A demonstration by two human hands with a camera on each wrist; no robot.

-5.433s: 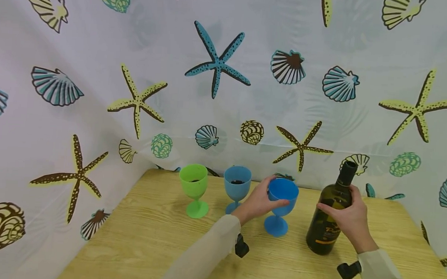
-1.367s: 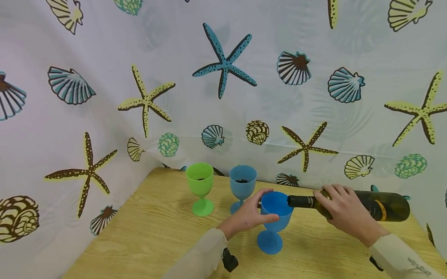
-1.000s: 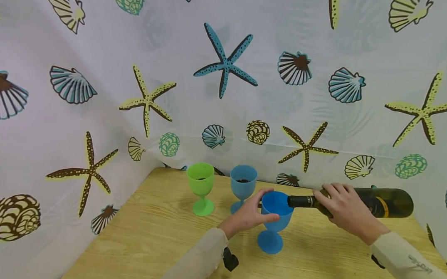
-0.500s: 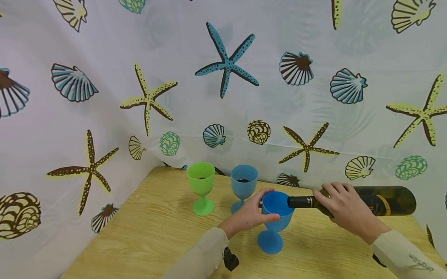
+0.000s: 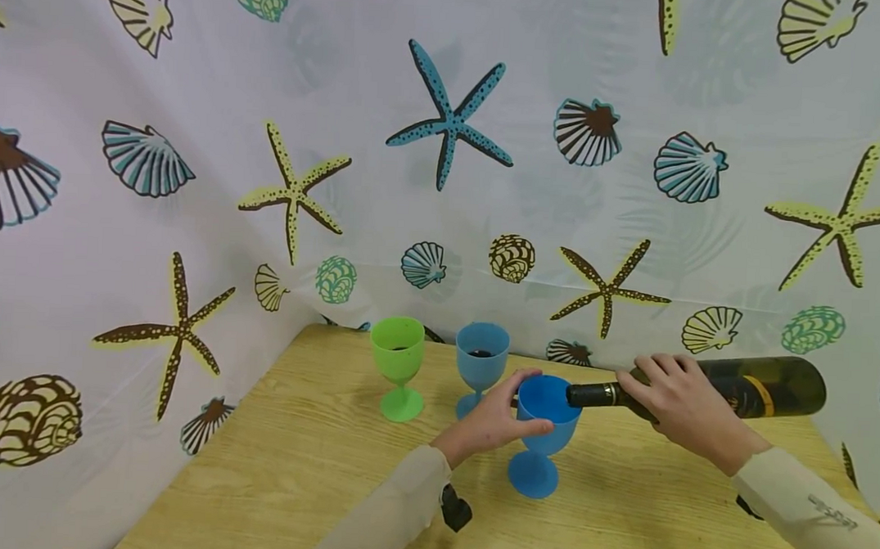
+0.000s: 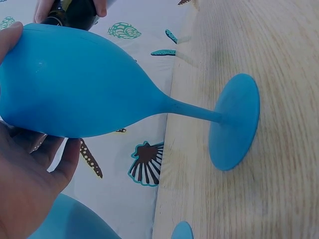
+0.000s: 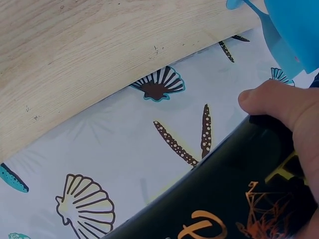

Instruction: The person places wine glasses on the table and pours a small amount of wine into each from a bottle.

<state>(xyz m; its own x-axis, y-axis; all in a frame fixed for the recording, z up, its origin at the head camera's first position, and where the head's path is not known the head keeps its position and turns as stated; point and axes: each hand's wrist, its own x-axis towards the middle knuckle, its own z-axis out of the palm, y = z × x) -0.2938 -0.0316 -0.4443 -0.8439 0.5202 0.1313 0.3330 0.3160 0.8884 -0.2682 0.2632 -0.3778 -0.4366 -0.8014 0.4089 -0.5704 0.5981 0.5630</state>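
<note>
My left hand [image 5: 491, 418] holds the bowl of a dark blue plastic goblet [image 5: 547, 427], thumb on the near side and fingers behind. In the left wrist view the goblet [image 6: 84, 84] has its foot on or just above the table; which one I cannot tell. My right hand [image 5: 688, 410] grips a dark green wine bottle [image 5: 767, 387] near its shoulder. The bottle lies almost level, its base slightly higher, and its mouth is at the goblet's right rim. Any flow of liquid is hidden. The right wrist view shows the bottle's label [image 7: 209, 224] with orange lettering.
A light green goblet [image 5: 397, 354] and a lighter blue goblet [image 5: 482, 354] stand at the back of the wooden table [image 5: 314, 465], both with dark liquid inside. A white curtain [image 5: 473, 202] printed with shells and starfish hangs behind and along the left.
Earlier the bottle stood upright on the table in my right hand. It has since been lifted and tipped to the goblet; over the last second its base has risen further. The goblet has come slightly nearer.
</note>
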